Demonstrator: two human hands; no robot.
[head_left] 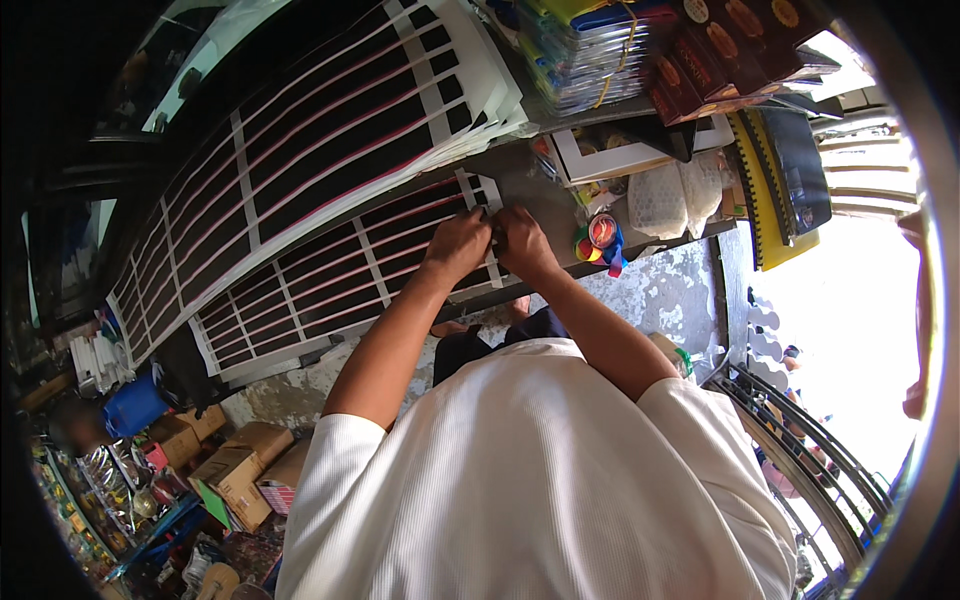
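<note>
My left hand point(460, 245) and my right hand point(524, 243) meet close together over the right end of a printed sheet point(375, 250) with black panels and pale strips. The fingers of both hands are bent inward and closed, nearly touching. Something small and dark shows between the fingertips, but its kind is too hidden to tell. Behind and to the left lies a thick stack of similar printed sheets point(330, 140), with red lines along its strips. Colourful rolls of tape or ribbon point(602, 232) rest to the right of my right hand.
Bubble-wrapped items point(658, 203) and a white frame point(600, 155) lie right of the sheets. Farther back are a pile of plastic packets point(590, 55) and dark red boxes point(720, 50). Spiral-bound books point(780, 180) stand at the right edge. Cardboard boxes point(240, 470) sit lower left.
</note>
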